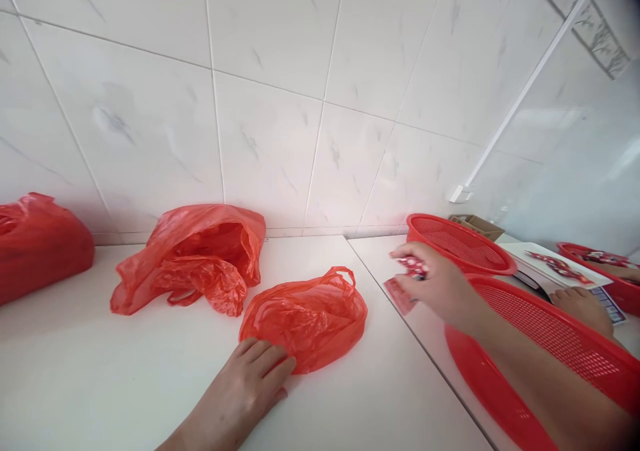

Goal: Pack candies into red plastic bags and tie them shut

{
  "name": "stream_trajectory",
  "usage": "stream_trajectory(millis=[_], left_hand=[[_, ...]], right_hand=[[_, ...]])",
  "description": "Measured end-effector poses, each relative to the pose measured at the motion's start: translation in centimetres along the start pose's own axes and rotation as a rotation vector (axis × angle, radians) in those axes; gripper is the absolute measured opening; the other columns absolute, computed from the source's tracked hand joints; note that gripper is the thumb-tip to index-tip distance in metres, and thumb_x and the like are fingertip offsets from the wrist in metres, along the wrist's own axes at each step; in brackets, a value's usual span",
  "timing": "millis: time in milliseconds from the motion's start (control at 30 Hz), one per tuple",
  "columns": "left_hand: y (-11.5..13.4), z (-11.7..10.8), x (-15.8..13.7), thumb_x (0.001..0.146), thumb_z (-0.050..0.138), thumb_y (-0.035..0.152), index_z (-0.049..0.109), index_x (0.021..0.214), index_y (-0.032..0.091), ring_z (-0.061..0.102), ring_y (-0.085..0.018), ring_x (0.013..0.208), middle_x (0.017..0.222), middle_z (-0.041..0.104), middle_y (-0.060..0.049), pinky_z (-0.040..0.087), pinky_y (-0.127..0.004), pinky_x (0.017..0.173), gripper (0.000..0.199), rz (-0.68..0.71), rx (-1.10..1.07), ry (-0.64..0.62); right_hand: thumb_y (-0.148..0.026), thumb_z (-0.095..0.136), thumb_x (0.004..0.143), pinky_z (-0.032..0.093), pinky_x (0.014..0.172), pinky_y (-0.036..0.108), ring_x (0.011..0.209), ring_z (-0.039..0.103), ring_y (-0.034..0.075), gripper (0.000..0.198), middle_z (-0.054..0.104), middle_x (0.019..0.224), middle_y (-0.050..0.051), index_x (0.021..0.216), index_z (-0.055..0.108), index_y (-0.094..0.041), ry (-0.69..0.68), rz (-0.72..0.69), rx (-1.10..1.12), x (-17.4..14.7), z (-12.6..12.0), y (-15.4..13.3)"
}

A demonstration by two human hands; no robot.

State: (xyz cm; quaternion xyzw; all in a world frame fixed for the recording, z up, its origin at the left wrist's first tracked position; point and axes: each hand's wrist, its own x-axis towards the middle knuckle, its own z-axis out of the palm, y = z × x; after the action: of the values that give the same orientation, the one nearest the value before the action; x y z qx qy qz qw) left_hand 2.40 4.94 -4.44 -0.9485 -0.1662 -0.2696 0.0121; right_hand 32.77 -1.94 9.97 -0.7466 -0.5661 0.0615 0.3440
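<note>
My left hand is closed on the near left rim of a red plastic bag, which lies with its mouth spread open on the white table. Its thumb is partly hidden under the fingers. To the right of the bag, my right hand is raised above the table, pinching a small red item with white patterning. A flat pinkish-red piece hangs below the fingers. Motion blur hides what kind of item it is. Below my right forearm stands a red perforated plastic basket.
Behind my right hand is another red basket. A second red bag lies open further left, and a full-looking red bag sits at the far left. At right, another person's hand rests near a white board. A tiled wall backs the table.
</note>
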Motion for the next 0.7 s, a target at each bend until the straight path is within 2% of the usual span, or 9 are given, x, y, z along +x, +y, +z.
stream_trajectory(millis=[67, 167, 233, 300, 400, 500, 567, 633, 700], left_hand=[[0.4, -0.3, 0.2, 0.095, 0.042, 0.018, 0.061, 0.103, 0.021, 0.058, -0.018, 0.077, 0.086, 0.066, -0.004, 0.045, -0.033, 0.072, 0.021, 0.022, -0.014, 0.014], [0.7, -0.7, 0.2, 0.095, 0.039, 0.014, 0.06, 0.102, 0.02, 0.056, -0.018, 0.074, 0.084, 0.065, -0.003, 0.043, -0.033, 0.07, 0.023, 0.035, -0.034, -0.036], [0.7, -0.8, 0.1, 0.095, 0.039, 0.014, 0.06, 0.101, 0.02, 0.055, -0.019, 0.075, 0.084, 0.065, -0.003, 0.043, -0.033, 0.07, 0.022, 0.038, -0.04, -0.063], [0.6, -0.8, 0.0, 0.095, 0.039, 0.015, 0.06, 0.101, 0.02, 0.055, -0.019, 0.076, 0.084, 0.064, -0.003, 0.043, -0.034, 0.071, 0.022, 0.032, -0.045, -0.079], [0.5, -0.8, 0.0, 0.095, 0.04, 0.015, 0.06, 0.101, 0.019, 0.055, -0.019, 0.076, 0.084, 0.064, -0.003, 0.043, -0.034, 0.071, 0.021, 0.018, -0.059, -0.103], [0.4, -0.8, -0.1, 0.095, 0.041, 0.015, 0.06, 0.103, 0.02, 0.055, -0.019, 0.077, 0.087, 0.065, -0.004, 0.042, -0.034, 0.072, 0.021, 0.014, -0.086, -0.107], [0.2, -0.6, -0.2, 0.094, 0.043, 0.014, 0.059, 0.105, 0.02, 0.055, -0.02, 0.079, 0.09, 0.065, -0.004, 0.042, -0.034, 0.074, 0.021, 0.02, -0.1, -0.108], [0.0, -0.2, -0.4, 0.092, 0.044, 0.013, 0.059, 0.107, 0.02, 0.056, -0.02, 0.08, 0.091, 0.065, -0.004, 0.042, -0.035, 0.075, 0.021, 0.028, -0.098, -0.105], [-0.3, 0.3, -0.6, 0.091, 0.046, 0.011, 0.059, 0.108, 0.02, 0.057, -0.02, 0.081, 0.092, 0.066, -0.004, 0.042, -0.035, 0.076, 0.023, 0.037, -0.081, -0.098]], right_hand=[[-0.021, 0.052, 0.073, 0.05, 0.069, 0.028, 0.083, 0.062, 0.017, 0.028, 0.06, 0.105, 0.001, 0.1, 0.055, -0.028, -0.202, -0.066, 0.138, -0.4, 3.2, -2.8], [-0.017, 0.051, 0.071, 0.051, 0.065, 0.026, 0.081, 0.061, 0.014, 0.031, 0.058, 0.107, -0.001, 0.098, 0.057, -0.03, -0.376, -0.187, 0.202, -0.4, 7.7, -5.1], [-0.02, 0.058, 0.069, 0.051, 0.073, 0.028, 0.091, 0.06, 0.015, 0.039, 0.056, 0.115, -0.001, 0.106, 0.058, -0.032, -0.476, -0.253, 0.187, -0.1, 9.4, -5.6], [-0.025, 0.066, 0.067, 0.047, 0.088, 0.032, 0.106, 0.056, 0.018, 0.05, 0.053, 0.124, -0.001, 0.116, 0.057, -0.034, -0.527, -0.296, 0.156, 0.2, 9.4, -5.6], [-0.034, 0.063, 0.074, 0.041, 0.096, 0.035, 0.113, 0.053, 0.019, 0.043, 0.054, 0.127, 0.001, 0.116, 0.059, -0.03, -0.385, -0.24, 0.088, 0.7, 6.5, -4.5], [-0.039, 0.053, 0.082, 0.044, 0.088, 0.032, 0.103, 0.058, 0.019, 0.028, 0.062, 0.115, 0.003, 0.104, 0.062, -0.027, -0.087, -0.046, -0.03, 0.9, 1.1, -1.7], [-0.04, 0.052, 0.081, 0.043, 0.082, 0.032, 0.093, 0.061, 0.019, 0.022, 0.067, 0.102, 0.003, 0.092, 0.063, -0.025, 0.069, 0.083, -0.179, 0.8, -2.6, 1.0], [-0.039, 0.052, 0.079, 0.043, 0.072, 0.032, 0.081, 0.062, 0.021, 0.02, 0.069, 0.088, 0.005, 0.083, 0.064, -0.024, 0.121, 0.202, -0.332, 0.2, -5.7, 3.9], [-0.036, 0.056, 0.075, 0.041, 0.064, 0.033, 0.068, 0.061, 0.021, 0.016, 0.068, 0.074, 0.006, 0.07, 0.064, -0.023, 0.159, 0.264, -0.424, -0.8, -7.5, 6.6]])
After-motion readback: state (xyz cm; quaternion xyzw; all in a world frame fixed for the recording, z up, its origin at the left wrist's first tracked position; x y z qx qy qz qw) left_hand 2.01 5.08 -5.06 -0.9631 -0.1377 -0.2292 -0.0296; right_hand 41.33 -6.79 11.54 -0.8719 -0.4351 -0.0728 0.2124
